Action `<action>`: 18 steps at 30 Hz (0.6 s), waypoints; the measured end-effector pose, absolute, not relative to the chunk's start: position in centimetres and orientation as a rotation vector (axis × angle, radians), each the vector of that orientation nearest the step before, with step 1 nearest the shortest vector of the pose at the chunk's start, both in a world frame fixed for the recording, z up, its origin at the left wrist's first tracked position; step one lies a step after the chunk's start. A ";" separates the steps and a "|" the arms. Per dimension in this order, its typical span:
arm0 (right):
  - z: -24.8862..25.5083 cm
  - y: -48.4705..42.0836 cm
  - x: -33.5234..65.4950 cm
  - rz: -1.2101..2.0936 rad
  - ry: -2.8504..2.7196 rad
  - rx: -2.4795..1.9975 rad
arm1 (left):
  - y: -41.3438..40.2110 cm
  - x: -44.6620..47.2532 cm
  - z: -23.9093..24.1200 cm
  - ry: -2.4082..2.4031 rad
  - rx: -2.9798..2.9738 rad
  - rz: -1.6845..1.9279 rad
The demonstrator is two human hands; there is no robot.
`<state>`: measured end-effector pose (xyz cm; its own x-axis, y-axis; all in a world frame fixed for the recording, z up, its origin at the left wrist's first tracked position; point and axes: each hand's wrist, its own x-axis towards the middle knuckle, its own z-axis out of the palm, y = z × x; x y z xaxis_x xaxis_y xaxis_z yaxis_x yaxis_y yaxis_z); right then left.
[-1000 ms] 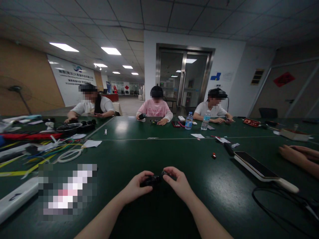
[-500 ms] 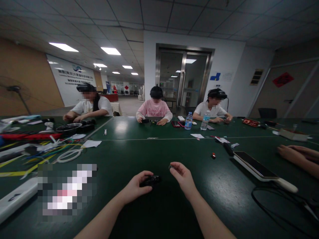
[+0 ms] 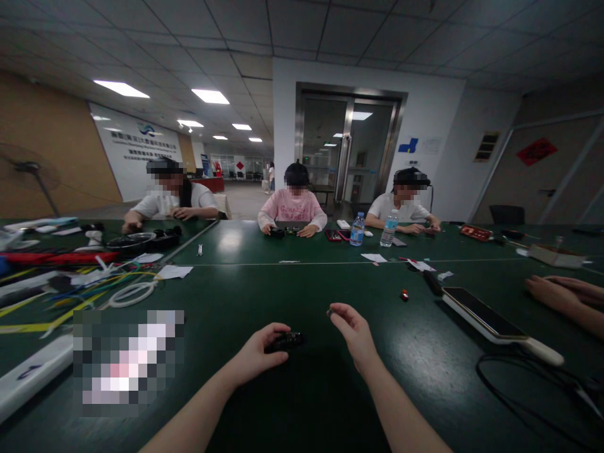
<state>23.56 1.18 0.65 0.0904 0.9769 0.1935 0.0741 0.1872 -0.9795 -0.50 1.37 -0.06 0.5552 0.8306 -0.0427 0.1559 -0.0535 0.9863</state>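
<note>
My left hand [image 3: 259,350] is closed round a small black device [image 3: 287,340] resting on the green table [image 3: 302,289] just in front of me. My right hand [image 3: 355,332] hovers a little to the right of the device, raised slightly off the table. Its thumb and forefinger pinch a tiny part [image 3: 329,311] too small to name. The two hands are apart, with a gap between the device and the pinched part.
A phone on a long white bar [image 3: 491,321] lies to the right, with black cable [image 3: 528,390] near it. Another person's hands [image 3: 561,292] rest at far right. Coloured wires and white cable ties [image 3: 94,286] clutter the left. Three people sit across the table with water bottles [image 3: 357,229].
My right hand has come off the black device and moved right and up, carrying the tiny part. My left hand keeps the device in place.
</note>
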 end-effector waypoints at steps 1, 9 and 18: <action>0.6 1.2 23.6 0.965 -1.267 -1.155 | 1.4 -0.5 -0.1 0.869 1.553 0.677; 0.5 1.2 23.4 0.978 -1.277 -1.156 | 1.1 -0.5 0.4 0.897 1.558 0.660; 0.1 1.3 23.1 1.020 -1.310 -1.164 | 1.3 -0.6 0.1 0.905 1.579 0.673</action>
